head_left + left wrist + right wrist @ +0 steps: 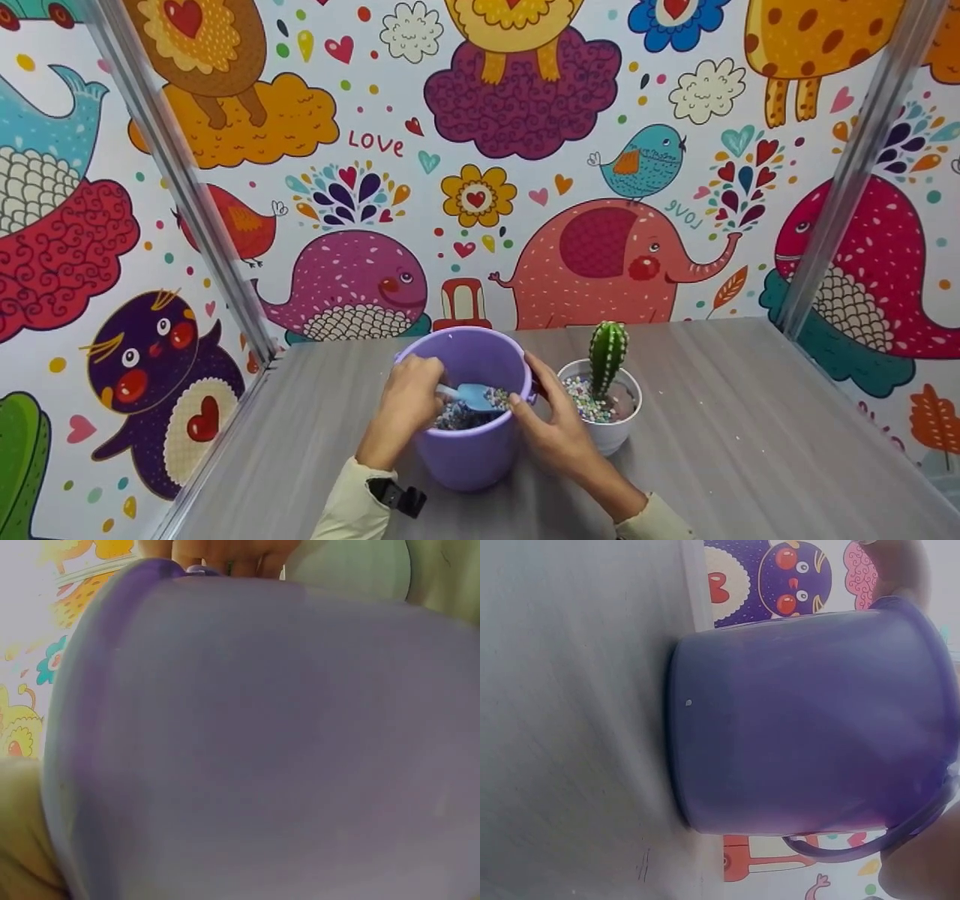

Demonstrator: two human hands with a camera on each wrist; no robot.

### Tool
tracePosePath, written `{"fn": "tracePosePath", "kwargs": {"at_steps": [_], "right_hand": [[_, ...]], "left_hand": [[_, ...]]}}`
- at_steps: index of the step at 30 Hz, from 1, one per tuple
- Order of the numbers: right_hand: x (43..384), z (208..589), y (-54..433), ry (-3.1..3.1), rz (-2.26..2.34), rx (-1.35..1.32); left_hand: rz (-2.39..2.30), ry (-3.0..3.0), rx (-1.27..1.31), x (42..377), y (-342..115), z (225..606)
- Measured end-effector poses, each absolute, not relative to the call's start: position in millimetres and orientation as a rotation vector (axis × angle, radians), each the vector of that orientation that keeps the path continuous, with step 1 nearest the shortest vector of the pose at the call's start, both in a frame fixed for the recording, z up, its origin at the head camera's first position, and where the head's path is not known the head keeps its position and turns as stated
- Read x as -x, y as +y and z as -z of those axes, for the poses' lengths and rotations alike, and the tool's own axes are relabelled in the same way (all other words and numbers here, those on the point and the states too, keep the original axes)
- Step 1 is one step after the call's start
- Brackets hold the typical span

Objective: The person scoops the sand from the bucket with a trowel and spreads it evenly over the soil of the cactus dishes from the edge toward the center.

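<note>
A purple bucket stands upright on the table, with small multicoloured pebbles and some dark material inside. Over its left rim reaches my left hand, gripping the handle of a light blue toy shovel. Pebbles lie on the shovel's blade, within the bucket. On the right side, my right hand holds the bucket's rim, thumb at the near edge and fingers outside. The bucket's wall fills most of the left wrist view. In the right wrist view, the bucket appears sideways, its handle hanging beside the right hand.
Just right of the bucket stands a white pot with a green cactus and coloured pebbles on top. A few white specks dot the grey table. Walls with cartoon animals and metal corner posts surround the table.
</note>
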State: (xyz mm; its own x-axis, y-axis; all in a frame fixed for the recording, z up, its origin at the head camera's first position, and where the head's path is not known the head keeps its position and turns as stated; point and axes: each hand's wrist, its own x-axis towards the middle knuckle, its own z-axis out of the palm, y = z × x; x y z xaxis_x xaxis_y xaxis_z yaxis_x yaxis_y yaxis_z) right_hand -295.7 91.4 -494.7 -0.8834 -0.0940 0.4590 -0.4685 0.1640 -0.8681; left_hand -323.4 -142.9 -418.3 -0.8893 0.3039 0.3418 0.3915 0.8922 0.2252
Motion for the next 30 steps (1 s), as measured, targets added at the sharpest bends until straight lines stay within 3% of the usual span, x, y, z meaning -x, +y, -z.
{"fn": "tracePosePath", "kwargs": {"at_steps": [17,30], "right_hand": [[296,496,93,-2.143,-1.722,-0.561],[297,497,91,-2.117,-1.755,-0.559]], "left_hand": [[0.669,-2.792,0.416,321,-148,412],[-0.018,-2.739,0.360,316,-127,410]]}}
